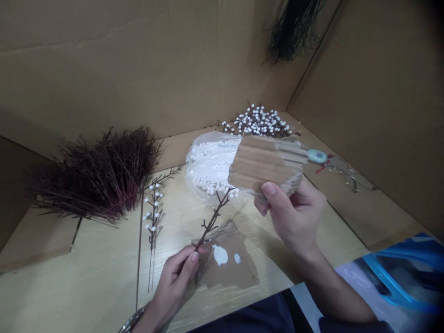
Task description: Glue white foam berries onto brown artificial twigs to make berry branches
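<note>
My left hand (175, 277) pinches the stem of a bare brown twig (212, 218) that points up and to the right. Its lower end is over a scrap of cardboard (239, 273) carrying two blobs of white glue (219, 255). My right hand (294, 212) holds a torn piece of corrugated cardboard (265, 163) up above the table, thumb on its front edge. Just behind the twig lies a clear plastic bag of small white beads (210, 166).
A pile of bare dark twigs (100, 173) lies at the left. A finished sprig with white beads (153, 212) lies beside it. More beaded sprigs (258, 121) lie at the back. Glasses (348, 173) and a small teal object (316, 156) lie at the right. Cardboard walls surround the wooden table (86, 286).
</note>
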Motion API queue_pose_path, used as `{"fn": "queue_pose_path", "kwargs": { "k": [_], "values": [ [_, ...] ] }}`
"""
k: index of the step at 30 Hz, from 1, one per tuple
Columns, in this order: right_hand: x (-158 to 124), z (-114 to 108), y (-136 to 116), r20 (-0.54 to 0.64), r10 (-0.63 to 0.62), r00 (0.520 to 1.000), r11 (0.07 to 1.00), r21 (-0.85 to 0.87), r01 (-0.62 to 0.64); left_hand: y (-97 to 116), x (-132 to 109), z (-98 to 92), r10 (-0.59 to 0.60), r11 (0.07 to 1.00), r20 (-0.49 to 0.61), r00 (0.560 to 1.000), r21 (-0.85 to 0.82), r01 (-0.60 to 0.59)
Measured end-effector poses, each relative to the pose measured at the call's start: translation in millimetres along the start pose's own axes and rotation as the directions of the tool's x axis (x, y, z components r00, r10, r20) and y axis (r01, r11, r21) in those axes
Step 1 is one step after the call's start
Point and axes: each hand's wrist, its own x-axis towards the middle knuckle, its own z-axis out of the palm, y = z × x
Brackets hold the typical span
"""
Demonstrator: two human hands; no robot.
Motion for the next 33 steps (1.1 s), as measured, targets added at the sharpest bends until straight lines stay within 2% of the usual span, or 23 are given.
{"fn": "queue_pose_path", "kwargs": {
  "k": [7, 12, 20, 28, 33],
  "values": [
    [0.0, -1.1, -1.1, -0.002, -0.006, 1.000, 0.998, -0.061, 0.005, 0.6, 0.4, 1.8, 0.007, 1.000, -0.007, 1.000, -0.007, -0.007],
    [1.0, -2.0, -0.6, -0.039, -0.011, 0.999, 1.000, -0.007, 0.011, -1.4, -0.3, 0.8, 0.002, 1.000, 0.002, 1.000, -0.010, -0.002],
    [0.2, -2.3, -0.1, -0.005, 0.001, 1.000, 0.999, -0.040, -0.001, -0.5, 1.0, 1.4, 0.010, 1.000, -0.006, 1.000, -0.008, -0.010],
    [3.9, -5.3, 1.4, -0.105, 0.036, 0.994, 0.995, 0.094, -0.026, 0.0, 0.6, 0.7, -0.002, 0.999, -0.024, 1.000, -0.043, 0.001],
    [4.6, -1.7, 3.8, -0.093, 0.077, 0.993, 0.977, 0.206, -0.056, 4.8, 1.4, 1.1, -0.026, 0.999, -0.038, 0.999, -0.049, 0.024]
  ]
}}
